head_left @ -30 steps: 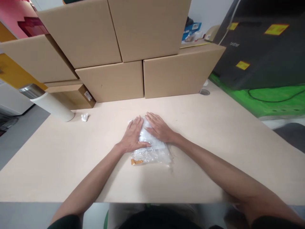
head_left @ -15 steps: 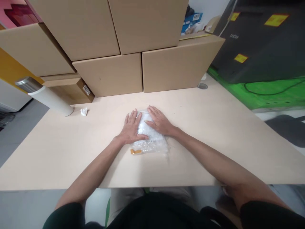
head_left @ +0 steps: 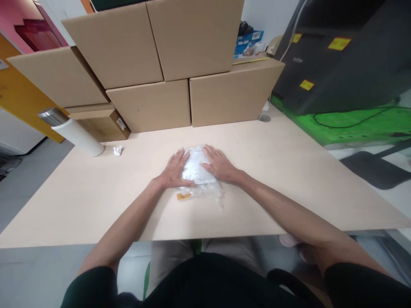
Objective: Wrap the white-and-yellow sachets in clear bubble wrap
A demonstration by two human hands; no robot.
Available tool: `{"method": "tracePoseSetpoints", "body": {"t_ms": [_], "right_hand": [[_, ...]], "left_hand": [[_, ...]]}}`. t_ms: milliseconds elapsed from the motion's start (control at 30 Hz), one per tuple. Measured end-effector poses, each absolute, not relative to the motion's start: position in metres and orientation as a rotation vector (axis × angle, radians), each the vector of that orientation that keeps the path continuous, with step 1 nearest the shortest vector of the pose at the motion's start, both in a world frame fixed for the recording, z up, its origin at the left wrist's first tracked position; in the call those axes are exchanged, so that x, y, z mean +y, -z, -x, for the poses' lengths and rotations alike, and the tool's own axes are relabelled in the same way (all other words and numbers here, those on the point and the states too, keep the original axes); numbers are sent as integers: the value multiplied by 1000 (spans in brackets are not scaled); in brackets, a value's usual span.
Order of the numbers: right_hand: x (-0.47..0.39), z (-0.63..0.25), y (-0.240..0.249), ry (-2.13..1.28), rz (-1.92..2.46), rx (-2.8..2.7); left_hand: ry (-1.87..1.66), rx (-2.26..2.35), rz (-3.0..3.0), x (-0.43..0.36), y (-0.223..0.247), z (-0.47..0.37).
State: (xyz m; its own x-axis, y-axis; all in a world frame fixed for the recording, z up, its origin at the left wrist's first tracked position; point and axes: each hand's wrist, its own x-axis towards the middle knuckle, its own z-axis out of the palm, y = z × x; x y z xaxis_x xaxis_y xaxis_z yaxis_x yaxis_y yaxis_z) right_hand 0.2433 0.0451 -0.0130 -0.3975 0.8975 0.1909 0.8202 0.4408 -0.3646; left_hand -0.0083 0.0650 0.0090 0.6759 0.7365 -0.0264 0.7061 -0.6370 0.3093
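Left hand: open, palm-down on that clear, flattish plastic packet
Right hand: same, spread apart; I'd press evenly tbh

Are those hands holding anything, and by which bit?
Nothing is gripped: left hand and right hand lie spread over the left and right sides of the clear plastic packet.

1 view: head-worn | faces forward and down | near, above front side of table

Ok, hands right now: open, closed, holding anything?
Left hand: open, resting on the left side of the clear plastic package.
Right hand: open, resting on its right side.
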Motion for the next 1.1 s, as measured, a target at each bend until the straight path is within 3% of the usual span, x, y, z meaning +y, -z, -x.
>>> {"method": "tracePoseSetpoints", "body": {"t_ms": [200,533,667,933,1100], "right_hand": [[14,-219,4,-273,1254,-2443],[10,-210,12,-274,1277,-2458],[10,-207,16,-217,1284,-2439],[9,-205,19,-176,1263,-2407],[14,-213,17,-394,1180,-2323]], "left_hand": [[-177,1145,-2614,63,-7,8],[-168,1197,-2494,62,-20,9],[-317,1423,-2495,56,-25,-14],[-550,1447,-2560,63,-1,-37],[-540,1456,-2615,58,-1,-34]]}}
